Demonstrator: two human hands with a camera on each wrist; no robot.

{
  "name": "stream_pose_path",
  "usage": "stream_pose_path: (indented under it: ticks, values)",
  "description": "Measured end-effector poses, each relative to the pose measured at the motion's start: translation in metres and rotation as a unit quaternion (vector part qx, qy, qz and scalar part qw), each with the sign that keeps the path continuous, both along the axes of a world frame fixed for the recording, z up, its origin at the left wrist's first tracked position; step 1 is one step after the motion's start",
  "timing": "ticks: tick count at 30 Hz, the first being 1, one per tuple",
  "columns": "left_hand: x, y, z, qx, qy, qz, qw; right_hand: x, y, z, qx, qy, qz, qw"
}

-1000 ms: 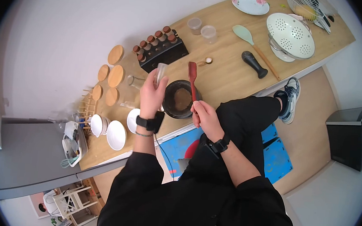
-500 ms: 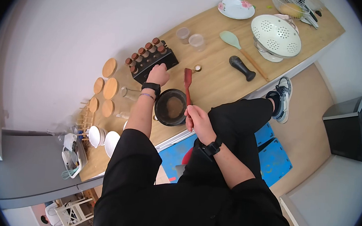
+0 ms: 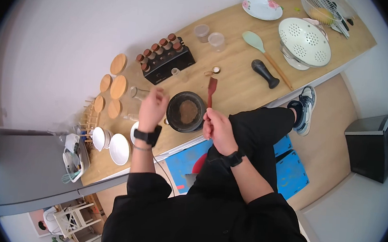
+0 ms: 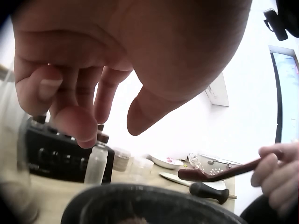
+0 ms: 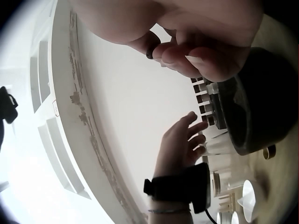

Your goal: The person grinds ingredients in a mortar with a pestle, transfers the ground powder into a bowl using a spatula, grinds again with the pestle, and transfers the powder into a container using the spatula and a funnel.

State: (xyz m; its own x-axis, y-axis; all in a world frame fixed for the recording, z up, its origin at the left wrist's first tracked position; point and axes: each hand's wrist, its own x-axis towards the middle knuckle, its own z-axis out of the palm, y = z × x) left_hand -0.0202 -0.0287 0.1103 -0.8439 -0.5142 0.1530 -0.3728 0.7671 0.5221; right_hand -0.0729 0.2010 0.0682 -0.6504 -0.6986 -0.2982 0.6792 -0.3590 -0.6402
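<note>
My left hand hovers empty just left of a black mortar, its fingers loosely bent and spread apart in the left wrist view. Brown powder lies in the bottom of the mortar. A small clear glass bottle stands in front of the black spice rack, beyond my left fingertips; the same bottle shows below them in the left wrist view. My right hand grips the handle of a red spatula, its flat head raised beside the mortar's right rim.
Right of the mortar lie a black pestle and a green spatula with a wooden handle. A white colander and a floral plate stand farther right. White bowls and a glass jar are on the left.
My left hand carried the small glass bottle to the front of the spice rack, let go and drew back toward me. My right hand still holds the red spatula beside the mortar.
</note>
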Motion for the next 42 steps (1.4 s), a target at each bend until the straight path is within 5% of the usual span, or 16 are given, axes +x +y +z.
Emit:
stream_pose_path:
  ticks: [5, 9, 14, 18, 20, 22, 24, 27, 28, 30, 33, 36, 40, 42]
  values:
    - [0.055, 0.037, -0.041, 0.074, -0.047, 0.105, 0.991, -0.053, 0.027, 0.029, 0.147, 0.083, 0.11, 0.979]
    - [0.083, 0.03, -0.088, 0.131, 0.07, 0.192, 0.97, -0.118, 0.033, 0.022, 0.401, 0.278, 0.134, 0.863]
    - [0.098, 0.012, -0.099, 0.062, -0.038, 0.172, 0.982, -0.172, 0.031, -0.01, 0.456, 0.291, 0.161, 0.825]
    - [0.09, 0.006, -0.104, 0.038, -0.108, 0.134, 0.984, -0.187, 0.023, -0.028, 0.451, 0.284, 0.135, 0.835]
    - [0.088, -0.003, -0.116, 0.009, -0.116, 0.133, 0.984, -0.185, 0.021, -0.038, 0.435, 0.276, 0.092, 0.852]
    - [0.082, -0.009, -0.12, 0.002, -0.111, 0.13, 0.985, -0.177, 0.014, -0.04, 0.361, 0.251, -0.046, 0.897]
    - [0.079, -0.01, -0.116, -0.001, -0.116, 0.146, 0.982, -0.182, 0.024, -0.045, 0.377, 0.248, -0.035, 0.892]
    - [0.074, -0.012, -0.116, 0.009, -0.119, 0.153, 0.981, -0.193, 0.048, -0.057, 0.5, 0.487, -0.033, 0.715]
    - [0.075, -0.012, -0.116, 0.006, -0.12, 0.158, 0.98, -0.194, 0.057, -0.051, 0.499, 0.488, -0.03, 0.715]
    - [0.075, -0.01, -0.114, 0.003, -0.109, 0.167, 0.98, -0.195, 0.074, -0.044, 0.582, 0.568, -0.079, 0.577]
    - [0.074, -0.006, -0.111, 0.012, -0.064, 0.168, 0.984, -0.2, 0.094, -0.052, 0.618, 0.595, -0.049, 0.511]
    - [0.074, 0.001, -0.103, 0.089, 0.024, 0.159, 0.983, -0.201, 0.103, -0.061, 0.635, 0.593, 0.048, 0.494]
    - [0.063, 0.026, -0.065, 0.159, 0.131, 0.133, 0.969, -0.201, 0.097, -0.075, 0.604, 0.644, 0.0, 0.469]
    - [0.061, 0.024, -0.066, 0.181, 0.104, 0.131, 0.969, -0.199, 0.087, -0.06, 0.598, 0.613, 0.008, 0.517]
